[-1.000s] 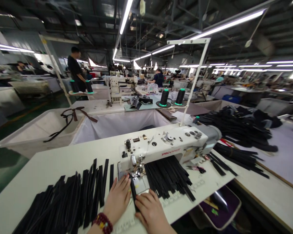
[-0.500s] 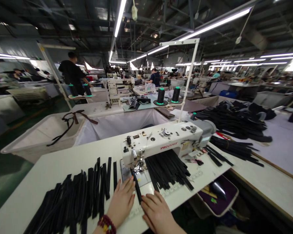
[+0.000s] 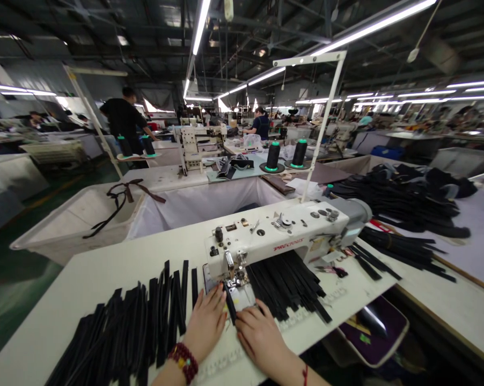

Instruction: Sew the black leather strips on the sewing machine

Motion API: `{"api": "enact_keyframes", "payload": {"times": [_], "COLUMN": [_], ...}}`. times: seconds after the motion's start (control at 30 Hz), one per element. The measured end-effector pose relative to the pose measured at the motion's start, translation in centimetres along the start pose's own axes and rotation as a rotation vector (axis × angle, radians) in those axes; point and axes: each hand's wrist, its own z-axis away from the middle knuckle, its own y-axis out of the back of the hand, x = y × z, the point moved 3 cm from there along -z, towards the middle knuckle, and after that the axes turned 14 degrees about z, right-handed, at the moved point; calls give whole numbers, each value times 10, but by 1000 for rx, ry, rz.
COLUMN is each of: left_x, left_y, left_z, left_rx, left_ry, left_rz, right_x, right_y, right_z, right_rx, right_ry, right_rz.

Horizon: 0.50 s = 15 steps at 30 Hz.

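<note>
A narrow black fabric strip point(image 3: 230, 304) lies under the presser foot point(image 3: 236, 277) of the white sewing machine point(image 3: 276, 236) and runs toward me. My left hand point(image 3: 207, 320) lies flat on the left of the strip, fingers stretched out and fingertips at its edge near the foot. At the strip's near end, on the right, rests my right hand point(image 3: 262, 335), palm down, fingers spread and slightly bent, fingertips touching it. A pile of black strips point(image 3: 129, 321) is spread left of my left hand. More black strips point(image 3: 286, 284) lie beneath the machine arm.
Small scissors point(image 3: 336, 271) lie right of the machine. Thread cones point(image 3: 273, 156) stand behind it, near a white thread stand point(image 3: 322, 128). A cloth-lined bin point(image 3: 202, 209) adjoins the table's far edge. Black pieces point(image 3: 403, 198) are heaped at right. Two people stand farther back.
The strip has moved forward under the foot, so less of it shows on my side. My right hand has moved forward with its near end. The view has shifted slightly.
</note>
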Motion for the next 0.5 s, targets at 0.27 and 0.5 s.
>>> {"api": "enact_keyframes", "payload": {"times": [0.27,0.5], "left_x": [-10,-15], "left_y": [-1,-1], "left_z": [-9,-12], "left_rx": [7,4], "left_ry": [-10,-30], "left_rz": [-27,-46], "right_x": [7,11], "right_y": [-5,-8], "right_z": [-27,-47], "right_rx": [-14,7], "right_ry": [19,16], "right_rz": [49,164]}}
